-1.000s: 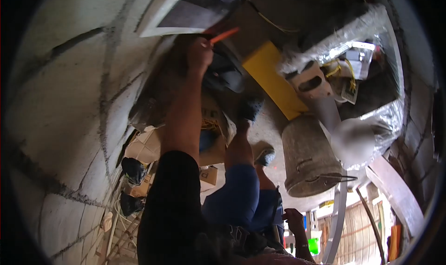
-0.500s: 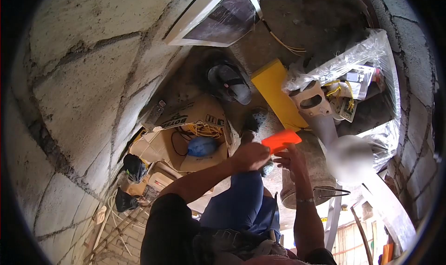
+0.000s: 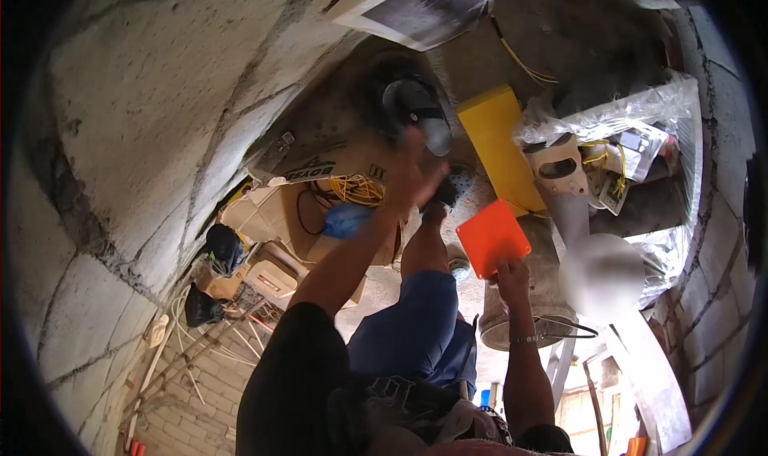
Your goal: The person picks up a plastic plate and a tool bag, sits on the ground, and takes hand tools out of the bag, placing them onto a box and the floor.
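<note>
Orange plate (image 3: 494, 238) is up in the R hand (image 3: 512, 282), held flat face to cam by its lower edge, pinched btwn thumb & fingers; in view it overlaps the bucket (image 3: 530, 328) & sits just below the yellow block (image 3: 500, 148). L hand (image 3: 412, 176) is out fwd, palm & fingers blurred; fingers look spread, nothing seen in them, nr the dark slipper (image 3: 428, 118) & the foot in a spotted clog (image 3: 460, 182). Whether it touches anything, can't tell. Bucket has a thin wire handle (image 3: 572, 335) at its rim. To the R, a plastic-wrapped bin (image 3: 692, 156) holds mixed items, incl. yellow cord (image 3: 620, 182); a beige part w/ a slot (image 3: 558, 170) is at its near side. A round pale blur (image 3: 602, 276) is below that, too fuzzy to ID. L of the legs, an open cardboard box (image 3: 276, 216) has yellow cable (image 3: 358, 190) & a blue bag (image 3: 346, 221) in it; 2 black bags (image 3: 224, 248) are farther L, by the block wall (image 3: 152, 128). Framed panel (image 3: 424, 12) is at top of view.
</note>
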`<state>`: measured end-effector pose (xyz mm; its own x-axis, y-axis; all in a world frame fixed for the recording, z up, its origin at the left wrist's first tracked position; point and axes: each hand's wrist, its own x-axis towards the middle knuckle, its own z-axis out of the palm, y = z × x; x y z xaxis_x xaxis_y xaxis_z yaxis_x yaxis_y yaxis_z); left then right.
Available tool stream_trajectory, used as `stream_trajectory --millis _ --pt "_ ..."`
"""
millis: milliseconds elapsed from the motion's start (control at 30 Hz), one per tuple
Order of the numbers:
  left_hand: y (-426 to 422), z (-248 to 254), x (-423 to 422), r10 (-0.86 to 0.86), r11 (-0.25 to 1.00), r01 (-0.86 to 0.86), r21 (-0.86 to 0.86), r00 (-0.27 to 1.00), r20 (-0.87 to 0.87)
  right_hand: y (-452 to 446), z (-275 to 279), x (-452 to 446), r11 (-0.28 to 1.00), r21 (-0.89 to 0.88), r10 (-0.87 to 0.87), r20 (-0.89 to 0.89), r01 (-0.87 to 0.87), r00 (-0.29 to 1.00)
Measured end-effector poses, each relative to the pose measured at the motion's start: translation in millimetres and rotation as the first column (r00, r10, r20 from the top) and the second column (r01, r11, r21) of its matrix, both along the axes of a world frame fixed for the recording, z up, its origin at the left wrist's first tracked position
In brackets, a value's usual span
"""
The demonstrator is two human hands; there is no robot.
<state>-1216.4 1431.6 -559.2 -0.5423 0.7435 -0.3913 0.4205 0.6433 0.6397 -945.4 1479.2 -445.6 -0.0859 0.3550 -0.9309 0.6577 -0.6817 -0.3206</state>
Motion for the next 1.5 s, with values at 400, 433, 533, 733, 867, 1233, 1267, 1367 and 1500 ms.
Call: stream_trajectory --millis 400,433,533,733,867,1233,1267,1367,1500 --pt "12 -134 -70 0.547 0.837 -0.532 -0.132 0.827 0.134 -83 0 107 0.95 -0.036 0.311 0.048 -0.309 0.949" --pt "6 -139 -70 0.62 0.784 -0.61 -0.115 0.78 0.091 -94 -10 119 0.93 0.048 0.362 0.039 -0.364 0.931" --pt "13 -101 -75 0.69 0.715 -0.638 -0.286 0.709 0.145 -80 11 90 0.978 -0.075 0.198 0.064 -0.193 0.978" --pt "-17 -144 -73 0.461 0.86 -0.387 -0.332 0.869 0.182 -115 -13 151 0.737 0.276 0.636 0.025 -0.616 0.772" --pt "-4 -120 -42 0.777 0.627 -0.724 -0.288 0.554 0.299 -119 -8 152 0.765 0.262 0.614 -0.024 -0.588 0.789" --pt "10 -158 -29 0.687 0.725 -0.626 -0.288 0.627 0.367 -74 48 79 0.866 0.163 0.477 0.017 -0.473 0.879" --pt "6 -162 -22 0.646 0.759 -0.629 -0.167 0.699 0.307 -82 48 87 0.931 0.042 0.362 0.027 -0.362 0.932" --pt "17 -47 -6 0.593 0.786 -0.526 -0.324 0.789 0.159 -86 62 85 0.974 -0.076 0.221 0.086 -0.215 0.971" --pt "-6 24 20 0.429 0.867 -0.307 -0.392 0.86 0.277 -73 98 60 0.952 -0.027 0.307 0.082 -0.306 0.948"
